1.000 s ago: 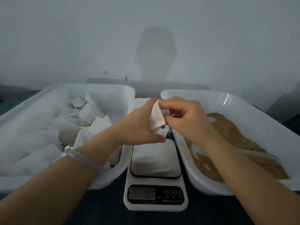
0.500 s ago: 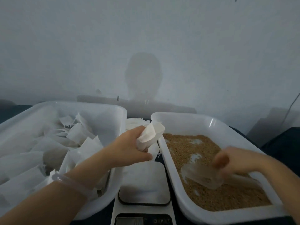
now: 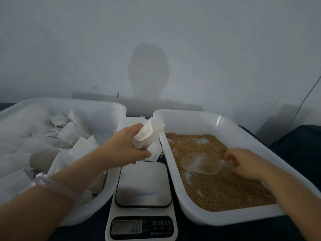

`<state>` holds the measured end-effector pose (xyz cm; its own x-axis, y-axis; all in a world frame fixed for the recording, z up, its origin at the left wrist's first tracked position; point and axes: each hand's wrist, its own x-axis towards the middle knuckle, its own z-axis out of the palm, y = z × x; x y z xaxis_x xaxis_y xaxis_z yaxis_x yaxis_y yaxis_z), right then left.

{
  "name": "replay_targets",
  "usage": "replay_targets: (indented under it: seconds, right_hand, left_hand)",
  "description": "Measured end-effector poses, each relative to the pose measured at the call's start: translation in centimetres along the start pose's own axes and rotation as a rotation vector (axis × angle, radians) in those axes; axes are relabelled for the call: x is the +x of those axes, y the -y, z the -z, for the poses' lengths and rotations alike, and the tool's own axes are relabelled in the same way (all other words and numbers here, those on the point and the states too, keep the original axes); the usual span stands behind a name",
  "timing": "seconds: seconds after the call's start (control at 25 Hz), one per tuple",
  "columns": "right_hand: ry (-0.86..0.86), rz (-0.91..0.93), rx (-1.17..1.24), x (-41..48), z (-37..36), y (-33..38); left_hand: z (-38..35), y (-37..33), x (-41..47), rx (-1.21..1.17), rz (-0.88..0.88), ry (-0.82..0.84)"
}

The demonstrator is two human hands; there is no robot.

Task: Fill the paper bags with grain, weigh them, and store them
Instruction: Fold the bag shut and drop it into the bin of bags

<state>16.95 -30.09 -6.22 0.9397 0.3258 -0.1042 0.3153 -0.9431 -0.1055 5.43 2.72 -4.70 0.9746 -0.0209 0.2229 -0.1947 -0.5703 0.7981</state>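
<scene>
So the paper bag [image 3: 149, 134] is in the left hand [image 3: 128, 146], fingers curled round its lower half, thin white crinkly paper with the mouth open, held over the far end of the scale [image 3: 142, 223] right by the edge of the grain tub [image 3: 173, 171]. The right hand [image 3: 243, 162] grips the handle of a clear plastic scoop [image 3: 201, 163], bowl down in the brown grain [image 3: 217, 188], which covers most of that white tub's floor with a few bare patches. The scale's square metal plate [image 3: 143, 183] has nothing on it, and the display is too blurry to read. The white tub on the left [image 3: 104, 106] is heaped with white paper bags [image 3: 69, 136]. It all sits on a dark tabletop [image 3: 191, 232] against a plain pale wall [image 3: 156, 40].
</scene>
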Motion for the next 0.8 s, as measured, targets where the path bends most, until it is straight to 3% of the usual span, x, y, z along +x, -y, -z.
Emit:
replay_targets:
  seconds: [0.08, 0.16, 0.36, 0.8]
  right_hand:
    - [-0.126, 0.08, -0.006, 0.3, -0.1, 0.8]
    - [-0.145, 0.128, 0.022, 0.4, -0.2, 1.3]
    - [-0.014, 0.18, 0.137, 0.1, -0.3, 1.3]
    - [0.084, 0.157, 0.348, -1.6, 1.0, 0.7]
  left_hand:
    - [0.0, 0.0, 0.0, 0.003, -0.007, -0.008]
    - [0.1, -0.1, -0.1, 0.004, -0.013, -0.016]
    - [0.0, -0.2, -0.1, 0.007, -0.006, -0.031]
    - [-0.1, -0.7, -0.3, 0.025, 0.045, -0.064]
